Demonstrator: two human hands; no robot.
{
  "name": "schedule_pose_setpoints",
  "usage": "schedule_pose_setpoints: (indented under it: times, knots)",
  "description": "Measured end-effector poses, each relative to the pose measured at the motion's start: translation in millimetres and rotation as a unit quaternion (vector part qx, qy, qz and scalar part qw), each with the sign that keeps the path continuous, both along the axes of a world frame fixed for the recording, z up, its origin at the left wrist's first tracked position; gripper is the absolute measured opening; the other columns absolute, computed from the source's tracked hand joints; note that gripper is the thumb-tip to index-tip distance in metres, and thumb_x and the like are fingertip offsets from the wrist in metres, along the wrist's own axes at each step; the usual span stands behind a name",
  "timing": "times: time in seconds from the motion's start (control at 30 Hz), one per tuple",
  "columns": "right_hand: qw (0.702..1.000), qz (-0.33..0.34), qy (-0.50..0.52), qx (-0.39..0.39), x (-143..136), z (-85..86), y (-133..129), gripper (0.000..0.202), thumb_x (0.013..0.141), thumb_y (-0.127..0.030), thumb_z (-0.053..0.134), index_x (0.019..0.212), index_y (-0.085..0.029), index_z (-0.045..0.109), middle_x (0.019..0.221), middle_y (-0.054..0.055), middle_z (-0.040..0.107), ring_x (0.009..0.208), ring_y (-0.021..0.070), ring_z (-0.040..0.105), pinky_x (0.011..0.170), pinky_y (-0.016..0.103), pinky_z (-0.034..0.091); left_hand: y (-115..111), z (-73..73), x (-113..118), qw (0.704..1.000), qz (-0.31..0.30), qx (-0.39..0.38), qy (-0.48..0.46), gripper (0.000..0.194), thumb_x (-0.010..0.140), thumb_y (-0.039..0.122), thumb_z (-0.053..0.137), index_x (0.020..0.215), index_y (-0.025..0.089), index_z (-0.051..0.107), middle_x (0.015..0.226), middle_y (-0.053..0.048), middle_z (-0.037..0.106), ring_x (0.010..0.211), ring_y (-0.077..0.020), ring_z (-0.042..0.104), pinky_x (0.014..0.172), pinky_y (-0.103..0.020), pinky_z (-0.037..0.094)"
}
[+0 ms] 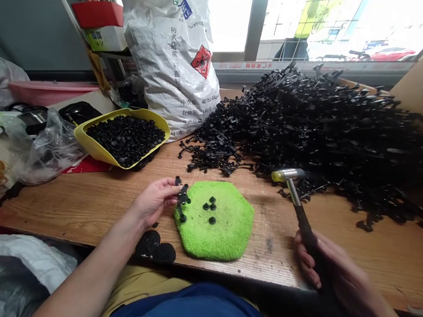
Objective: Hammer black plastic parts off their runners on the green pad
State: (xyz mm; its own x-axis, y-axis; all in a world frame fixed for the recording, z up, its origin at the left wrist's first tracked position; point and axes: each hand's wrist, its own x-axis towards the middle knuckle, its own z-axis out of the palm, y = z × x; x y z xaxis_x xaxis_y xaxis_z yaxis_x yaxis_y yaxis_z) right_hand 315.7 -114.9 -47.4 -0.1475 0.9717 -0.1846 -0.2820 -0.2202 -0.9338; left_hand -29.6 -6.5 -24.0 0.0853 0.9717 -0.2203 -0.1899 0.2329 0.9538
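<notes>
Working at a wood table (76, 211), across most of the view. Piled along the far side, beneath the window, with a huge heap (323, 123) of black parts, many joined in branching strips. Backed on the left by a tall white sack (173, 49), standing upright just beside the heap. Filled, in front of the sack, with small black pieces (125, 139): a yellow tray (91, 149). Set near the front edge, right of the tray, with a green pad (217, 243).

Gripping the black handle of a hammer (303, 222) in the right hand (339, 266), fingers curled around, head raised over the table near the heap, apart from the pad. Pinching a black strip (183, 197) narrowly between the fingertips of the left hand (153, 200), at the pad's left edge. Lying left of the pad, by the table's front edge, black discs (164, 252); cannot tell their use.

Looks partway through: already loose on the pad, four small studs (212, 220); already in the tray, a good load. Left over, seemingly by far the greater share, in the heap, plus the held strip, with several studs attached.
</notes>
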Motion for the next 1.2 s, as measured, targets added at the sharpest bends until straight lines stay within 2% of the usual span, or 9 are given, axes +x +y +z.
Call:
schedule_pose_setpoints:
  times: [0.17,0.37,0.5,0.6,0.7,0.83,0.9,1.07,1.2]
  knots:
    - [1.0,0.002,0.005,-0.001,1.4,-1.0,-0.6,0.022,0.084,-0.04,0.047,0.087,-0.02,0.056,0.059,0.0,0.045,0.042,0.0093,0.038,0.041,0.022,0.03,12.6,-1.3,25.4,0.998,-0.035,-0.037,-0.031,0.011,0.071,0.007,0.064,0.078,0.009,0.056,0.073,-0.002,0.062,0.051,-0.0033,0.057,0.048,-0.01,0.05]
    - [1.0,0.007,0.026,0.003,1.7,-2.6,-1.0,0.026,0.085,-0.039,0.046,0.069,-0.019,0.049,0.058,0.0,0.044,0.041,0.008,0.036,0.04,0.021,0.028,13.9,0.1,30.3,0.998,-0.038,-0.054,-0.011,0.01,0.071,0.006,0.065,0.076,0.008,0.056,0.071,-0.002,0.061,0.05,-0.0033,0.057,0.047,-0.009,0.05]
    - [1.0,0.001,0.016,0.0,0.6,-2.3,-0.9,0.026,0.083,-0.041,0.049,0.069,-0.019,0.048,0.058,-0.001,0.045,0.04,0.0083,0.035,0.039,0.021,0.027,13.1,2.3,33.7,0.998,-0.04,-0.052,0.013,0.014,0.069,0.007,0.067,0.076,0.009,0.056,0.069,-0.002,0.061,0.047,-0.0031,0.056,0.044,-0.009,0.049]
    - [1.0,-0.005,-0.012,-0.007,-1.7,-1.2,0.0,0.027,0.083,-0.043,0.048,0.069,-0.019,0.048,0.057,-0.002,0.045,0.039,0.0081,0.035,0.038,0.021,0.027,12.8,2.3,35.7,0.998,-0.044,-0.046,0.024,0.017,0.067,0.007,0.068,0.075,0.01,0.053,0.066,-0.001,0.06,0.047,-0.004,0.057,0.043,-0.01,0.049]
    - [0.995,-0.016,-0.101,0.002,-4.5,3.2,1.4,0.031,0.085,-0.045,0.046,0.068,-0.019,0.05,0.053,-0.003,0.043,0.038,0.0074,0.034,0.037,0.02,0.025,12.3,1.1,37.0,0.998,-0.037,-0.031,0.044,0.02,0.066,0.009,0.068,0.074,0.012,0.049,0.058,0.001,0.058,0.041,-0.0039,0.053,0.04,-0.011,0.046]
    - [0.958,-0.05,-0.263,0.101,-11.1,16.7,3.4,0.017,0.079,-0.039,0.059,0.08,-0.022,0.061,0.067,0.002,0.057,0.06,0.0164,0.052,0.046,0.023,0.038,10.3,-0.2,40.2,0.997,-0.013,-0.003,0.073,0.024,0.063,0.014,0.069,0.074,0.014,0.046,0.05,0.004,0.055,0.035,-0.0033,0.048,0.035,-0.01,0.041]
    - [0.94,-0.04,-0.299,0.16,-17.9,24.2,5.9,0.011,0.079,-0.034,0.06,0.083,-0.024,0.063,0.07,0.003,0.059,0.07,0.0202,0.054,0.053,0.025,0.041,8.9,-0.9,42.0,0.997,-0.001,0.019,0.081,0.026,0.062,0.016,0.069,0.073,0.014,0.045,0.047,0.006,0.053,0.034,-0.003,0.046,0.034,-0.01,0.039]
    - [0.887,0.019,-0.377,0.267,-38.9,34.6,18.5,0.01,0.082,-0.032,0.056,0.076,-0.027,0.062,0.058,0.001,0.054,0.06,0.0193,0.053,0.055,0.027,0.038,8.2,-5.6,43.3,0.994,0.011,0.064,0.089,0.029,0.061,0.02,0.069,0.073,0.016,0.042,0.045,0.009,0.05,0.034,-0.003,0.043,0.033,-0.01,0.034]
    - [0.842,0.007,-0.433,0.321,-45.4,39.9,22.4,0.011,0.085,-0.031,0.051,0.085,-0.028,0.061,0.059,0.001,0.055,0.057,0.0187,0.053,0.054,0.027,0.037,9.2,-9.9,42.2,0.993,0.003,0.078,0.087,0.031,0.062,0.022,0.069,0.074,0.017,0.041,0.045,0.009,0.049,0.034,-0.0034,0.042,0.033,-0.011,0.033]
